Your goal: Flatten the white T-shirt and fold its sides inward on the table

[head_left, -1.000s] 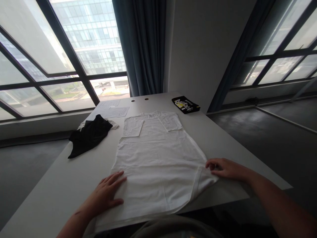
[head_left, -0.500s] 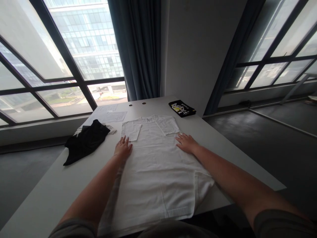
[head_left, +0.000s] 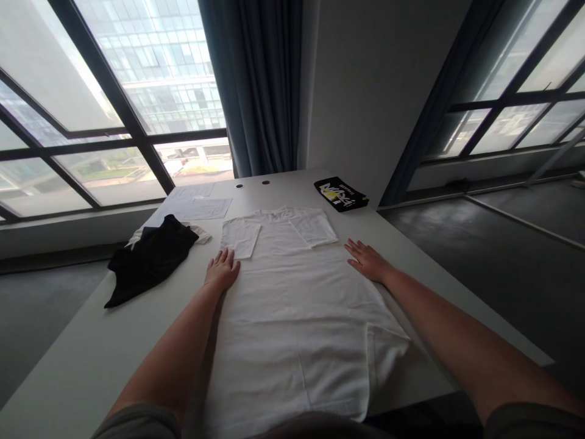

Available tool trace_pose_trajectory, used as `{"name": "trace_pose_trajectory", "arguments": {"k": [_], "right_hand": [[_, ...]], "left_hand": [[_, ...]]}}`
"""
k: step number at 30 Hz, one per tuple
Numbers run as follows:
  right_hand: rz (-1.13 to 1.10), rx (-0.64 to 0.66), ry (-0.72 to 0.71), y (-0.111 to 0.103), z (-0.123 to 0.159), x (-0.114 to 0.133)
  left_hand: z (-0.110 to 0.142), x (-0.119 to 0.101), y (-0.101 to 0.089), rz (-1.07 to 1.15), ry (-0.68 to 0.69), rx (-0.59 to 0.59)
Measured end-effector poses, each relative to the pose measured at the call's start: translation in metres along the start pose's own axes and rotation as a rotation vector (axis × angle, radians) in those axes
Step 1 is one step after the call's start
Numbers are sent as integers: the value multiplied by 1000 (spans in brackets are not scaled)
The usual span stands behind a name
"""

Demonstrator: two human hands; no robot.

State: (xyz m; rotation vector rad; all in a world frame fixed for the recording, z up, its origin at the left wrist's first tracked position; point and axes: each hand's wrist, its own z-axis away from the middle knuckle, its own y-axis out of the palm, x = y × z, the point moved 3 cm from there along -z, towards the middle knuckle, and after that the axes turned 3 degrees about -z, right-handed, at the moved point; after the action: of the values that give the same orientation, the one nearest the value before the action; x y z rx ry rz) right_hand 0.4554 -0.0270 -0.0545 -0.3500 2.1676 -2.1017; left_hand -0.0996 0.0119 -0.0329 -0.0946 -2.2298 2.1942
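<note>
White T-shirt (head_left: 292, 341) lies flat and face up on the tabletop (head_left: 137, 329), its collar (head_left: 276, 213) toward the far end and its body running down toward the person standing at the table. Both short sleeves (head_left: 241, 236) (head_left: 313, 225) are folded in over the shirt's shoulders, and a corner of the hem (head_left: 388, 347) is turned over at the near right. The person's left hand (head_left: 222, 270) is pressed palm down on the shirt's left side, just below the folded sleeve, with its fingers lightly spread and holding nothing. The right hand (head_left: 368, 262) lies palm down at the shirt's right edge, its fingers spread wide and pointing up the table, not gripping any cloth.

Just left of the shirt sits a crumpled black garment (head_left: 150, 259), with a pale piece of cloth (head_left: 200, 233) showing at its far end. Sheets of printed paper (head_left: 203, 207) lie beyond it, and a black packet with yellow and white lettering (head_left: 340, 194) lies near the far edge. Behind the table hang blue-grey curtains (head_left: 256, 79) between large windows (head_left: 159, 67).
</note>
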Motion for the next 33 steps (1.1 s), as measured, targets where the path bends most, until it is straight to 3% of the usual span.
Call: {"name": "trace_pose_trajectory", "arguments": {"k": [5,8,13,18,26,33], "right_hand": [[3,94,75,3,5,-15],[2,74,168,-5,1,-11],[17,-86,189,-18,-11,32],[13,118,199,-8,-11,65],[22,156,236,-7,-28,54],[-20,130,266,0,-62,47]], "left_hand": [[-1,0,2,-7,4,-2],[0,-2,0,-7,-1,3],[2,-3,-4,-6,-4,27],[2,-3,-4,-7,-6,39],[-7,-3,-3,-5,-39,56],[-39,-3,-6,-1,-52,81]]}}
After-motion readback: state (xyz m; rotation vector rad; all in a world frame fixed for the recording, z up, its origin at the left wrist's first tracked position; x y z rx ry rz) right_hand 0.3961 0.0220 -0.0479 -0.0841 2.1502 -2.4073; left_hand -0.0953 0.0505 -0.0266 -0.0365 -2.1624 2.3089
